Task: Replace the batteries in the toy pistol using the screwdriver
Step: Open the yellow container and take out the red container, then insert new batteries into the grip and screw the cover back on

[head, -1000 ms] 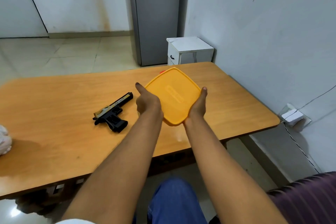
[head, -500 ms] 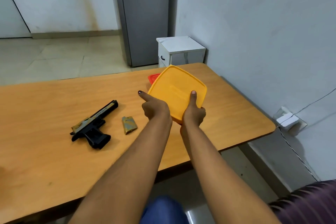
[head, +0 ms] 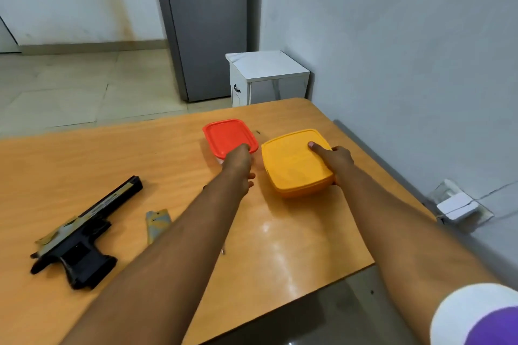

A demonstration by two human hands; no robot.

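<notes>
Head view, counter (head: pixel 294 246): a wooden surface was shown carrying all items.
Toy pistol (head: pixel 81 235): it was laid on its side at the left, well apart from both boxes.
Battery cover (head: pixel 157 221): a small camouflage-patterned piece, judged to be the cover, was seen just beside the pistol.
Right hand (head: pixel 335 161): the yellow box (head: pixel 294 165) was gripped at its right edge, thumb pressed on the lid.
Left hand (head: pixel 239 165): it was placed at the near edge of the red box (head: pixel 229 136); whether its fingers gripped could not be told.
Screwdriver: none was identified.
Recommended technique: each box base should be steadied while its lid is lifted at one corner, so contents are not spilled.
</notes>
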